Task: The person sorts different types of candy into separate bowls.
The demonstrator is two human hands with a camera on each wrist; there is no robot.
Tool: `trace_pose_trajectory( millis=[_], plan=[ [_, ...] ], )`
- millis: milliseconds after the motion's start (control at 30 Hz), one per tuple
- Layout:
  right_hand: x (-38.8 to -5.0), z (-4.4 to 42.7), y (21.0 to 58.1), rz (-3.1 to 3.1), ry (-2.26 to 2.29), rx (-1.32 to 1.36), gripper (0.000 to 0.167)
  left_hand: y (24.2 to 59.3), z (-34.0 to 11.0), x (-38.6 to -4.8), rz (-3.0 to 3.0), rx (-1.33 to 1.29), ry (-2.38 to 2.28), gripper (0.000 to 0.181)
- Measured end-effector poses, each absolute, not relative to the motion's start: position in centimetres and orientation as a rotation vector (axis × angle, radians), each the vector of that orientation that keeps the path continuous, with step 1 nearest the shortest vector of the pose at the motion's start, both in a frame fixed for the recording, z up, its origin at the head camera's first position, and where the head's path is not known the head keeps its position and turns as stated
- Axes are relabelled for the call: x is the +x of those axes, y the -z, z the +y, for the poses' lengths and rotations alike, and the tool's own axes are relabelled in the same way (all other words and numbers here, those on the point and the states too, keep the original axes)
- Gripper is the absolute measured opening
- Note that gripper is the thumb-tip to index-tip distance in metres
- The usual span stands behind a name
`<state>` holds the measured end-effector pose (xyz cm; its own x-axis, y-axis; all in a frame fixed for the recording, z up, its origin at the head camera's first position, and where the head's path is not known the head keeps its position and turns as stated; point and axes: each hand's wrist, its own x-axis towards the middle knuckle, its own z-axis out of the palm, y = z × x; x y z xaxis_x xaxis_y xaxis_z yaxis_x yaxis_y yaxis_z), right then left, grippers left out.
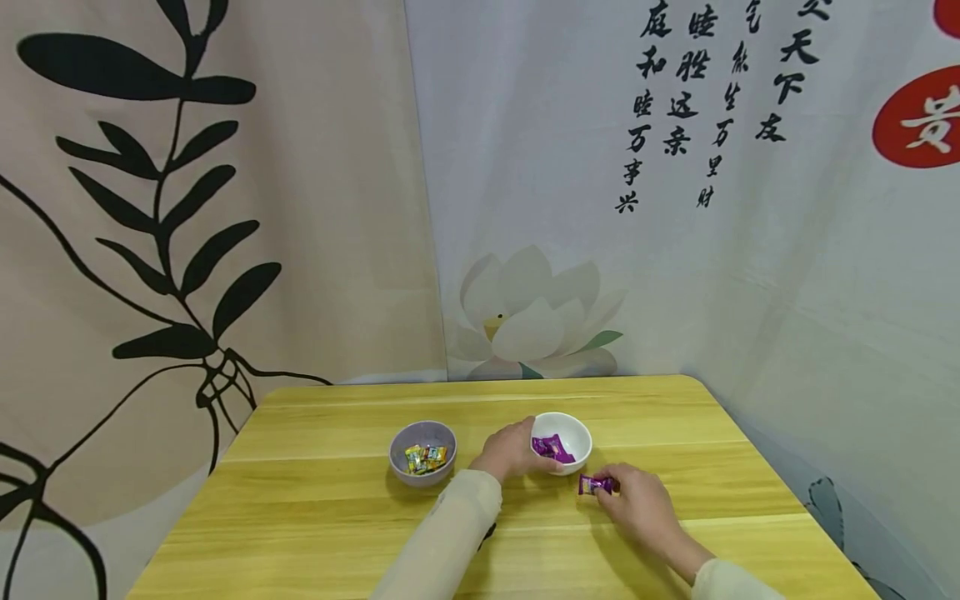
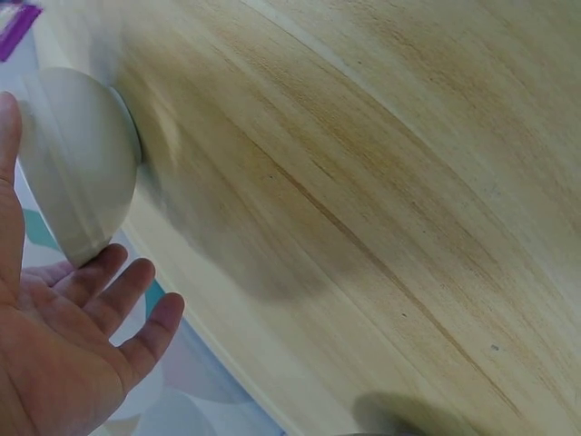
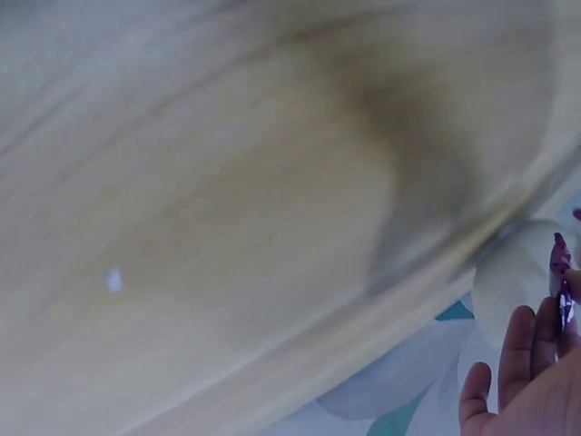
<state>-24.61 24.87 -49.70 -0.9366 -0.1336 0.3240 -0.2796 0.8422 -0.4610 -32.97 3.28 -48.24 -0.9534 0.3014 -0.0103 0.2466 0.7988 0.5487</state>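
A white bowl (image 1: 576, 433) with purple-wrapped candies (image 1: 552, 448) in it stands right of the table's middle. My left hand (image 1: 513, 452) holds it by the left side, thumb on the near side and fingers at the far rim; in the left wrist view that hand (image 2: 73, 345) spans the white bowl (image 2: 86, 154). Just in front of the bowl, my right hand (image 1: 643, 504) pinches one purple-wrapped candy (image 1: 595, 485) above the table. The right wrist view catches this candy (image 3: 560, 282) at its right edge, between thumb and fingers.
A grey-purple bowl (image 1: 399, 457) with several yellow-and-green wrapped candies (image 1: 425, 458) stands to the left of my left hand. The wood-grain table (image 1: 315, 517) ends at a back edge against a printed cloth (image 1: 352, 208). A dark object (image 1: 487, 533) shows partly behind the left sleeve.
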Motion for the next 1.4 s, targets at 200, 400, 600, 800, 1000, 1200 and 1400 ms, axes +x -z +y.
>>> trace_pose_trajectory(
  millis=[200,400,600,800,1000,1200,1400],
  plan=[
    [-25.0,25.4,47.5,-2.7,-0.827,0.242,0.014,48.3,3.3,-33.1,2.892,0.441,-0.86,0.09],
    [-26.1,25.7,45.9,-2.635,-0.872,0.23,0.017,48.3,3.2,-33.3,2.892,0.425,-0.854,0.091],
    [-28.0,24.9,45.3,-2.643,-0.935,0.165,0.021,48.2,3.1,-33.2,2.885,0.435,-0.856,0.09],
    [-29.7,23.3,45.3,-2.642,-0.958,0.125,0.023,48.1,3.1,-32.9,2.88,0.457,-0.867,0.089],
    [-30.4,22.3,45.7,-2.705,-0.947,0.184,0.038,48.3,3.5,-32.6,2.874,0.473,-0.894,0.086],
    [-30.2,22.7,46.1,-2.711,-0.931,0.181,0.035,48.4,3.7,-32.6,2.885,0.473,-0.9,0.084],
    [-29.9,23.4,46.4,-2.702,-0.934,0.159,0.033,48.4,3.8,-32.6,2.89,0.466,-0.871,0.084]
  ],
)
